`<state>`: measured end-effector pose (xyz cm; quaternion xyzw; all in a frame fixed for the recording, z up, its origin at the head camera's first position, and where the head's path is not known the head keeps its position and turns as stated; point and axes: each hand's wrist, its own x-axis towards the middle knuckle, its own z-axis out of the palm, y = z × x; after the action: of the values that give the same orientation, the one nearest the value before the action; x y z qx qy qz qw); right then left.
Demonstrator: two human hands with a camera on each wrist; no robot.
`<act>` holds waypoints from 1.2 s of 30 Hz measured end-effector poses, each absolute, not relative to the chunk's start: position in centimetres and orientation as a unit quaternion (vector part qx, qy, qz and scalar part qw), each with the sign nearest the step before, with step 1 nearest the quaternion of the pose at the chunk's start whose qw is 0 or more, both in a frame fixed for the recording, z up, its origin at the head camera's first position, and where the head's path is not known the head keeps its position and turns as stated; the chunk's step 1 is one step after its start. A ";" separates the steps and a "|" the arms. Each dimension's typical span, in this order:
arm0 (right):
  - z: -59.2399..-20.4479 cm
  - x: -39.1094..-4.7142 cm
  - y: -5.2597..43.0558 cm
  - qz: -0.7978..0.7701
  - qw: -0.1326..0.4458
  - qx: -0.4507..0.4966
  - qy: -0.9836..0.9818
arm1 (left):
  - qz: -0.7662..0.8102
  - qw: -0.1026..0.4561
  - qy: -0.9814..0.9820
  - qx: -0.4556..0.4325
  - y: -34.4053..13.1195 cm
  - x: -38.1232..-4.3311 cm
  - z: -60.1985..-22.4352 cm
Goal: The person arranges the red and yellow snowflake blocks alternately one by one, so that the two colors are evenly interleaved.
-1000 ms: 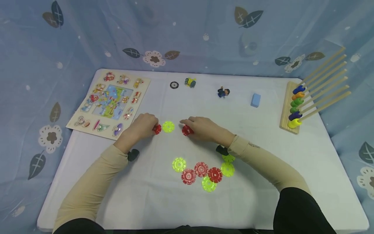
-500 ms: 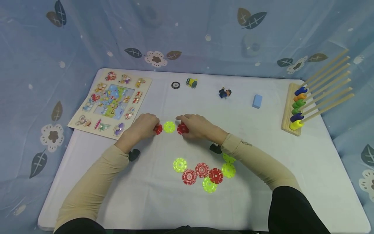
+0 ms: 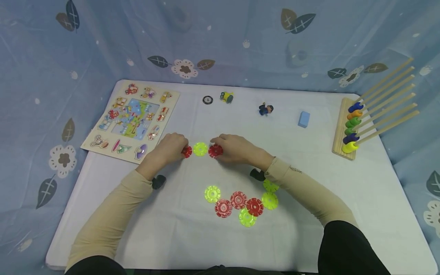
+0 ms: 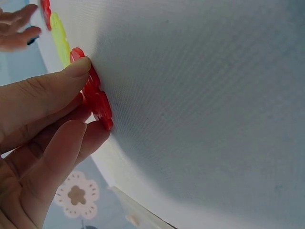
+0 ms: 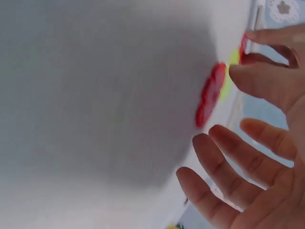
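Observation:
Three notched plastic discs lie in a row in the head view. My left hand point(image 3: 170, 147) pinches the left red disc point(image 4: 97, 98) at its edges, between thumb and fingers. Beside it sits a yellow-green disc point(image 3: 200, 149). The right red disc point(image 3: 215, 151) rests at the other side of that one; whether their edges touch I cannot tell. My right hand point(image 3: 237, 148) is over this red disc, which it partly covers from the head. In the right wrist view, its fingers point(image 5: 228, 164) are spread and stand apart from the red disc point(image 5: 210, 95).
Nearer the body lie several loose red discs point(image 3: 223, 208) and yellow-green discs point(image 3: 212, 194). A wooden puzzle board point(image 3: 89, 141) is at the left, a peg stand point(image 3: 338, 130) at the right. Along the back are a black ring point(image 3: 207, 100), toy plane point(image 3: 227, 97), figure point(image 3: 266, 109) and blue block point(image 3: 304, 119).
My right hand slid the right red disc leftward to beside the yellow-green one, then let go of it and drew slightly right. The left hand stayed on its red disc.

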<state>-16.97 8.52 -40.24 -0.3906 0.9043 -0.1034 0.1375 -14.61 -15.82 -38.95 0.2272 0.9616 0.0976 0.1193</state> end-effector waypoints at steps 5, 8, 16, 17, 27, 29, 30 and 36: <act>-39.0 -16.7 12.8 -0.117 0.150 -0.407 0.893 | 0.096 0.117 0.962 0.228 -15.8 -14.6 -39.0; -38.2 -16.1 15.9 -0.099 0.168 -0.412 0.890 | 0.090 0.116 0.963 0.228 -15.8 -14.6 -39.0; -38.1 -12.2 21.3 -0.039 0.249 -0.406 0.878 | 0.083 0.118 0.962 0.233 -15.9 -14.5 -39.4; -38.2 -11.8 21.5 -0.034 0.253 -0.410 0.876 | 0.083 0.117 0.962 0.233 -15.9 -14.5 -39.4; -39.2 -9.9 21.6 -0.022 0.209 -0.443 0.871 | 0.082 0.114 0.962 0.233 -15.8 -14.3 -39.3; -39.3 -9.8 21.5 -0.021 0.205 -0.446 0.871 | 0.082 0.110 0.962 0.234 -15.8 -14.3 -39.4; -39.3 -9.7 21.5 -0.019 0.201 -0.449 0.871 | 0.082 0.109 0.963 0.234 -15.8 -14.3 -39.4; -39.5 -9.6 21.6 -0.002 0.174 -0.454 0.874 | 0.081 0.099 0.963 0.237 -15.8 -14.2 -39.2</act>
<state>-9.58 21.60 -39.49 -0.4535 0.8741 -0.0021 0.1737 -14.24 -15.80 -39.16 0.2369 0.9631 0.0812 0.0988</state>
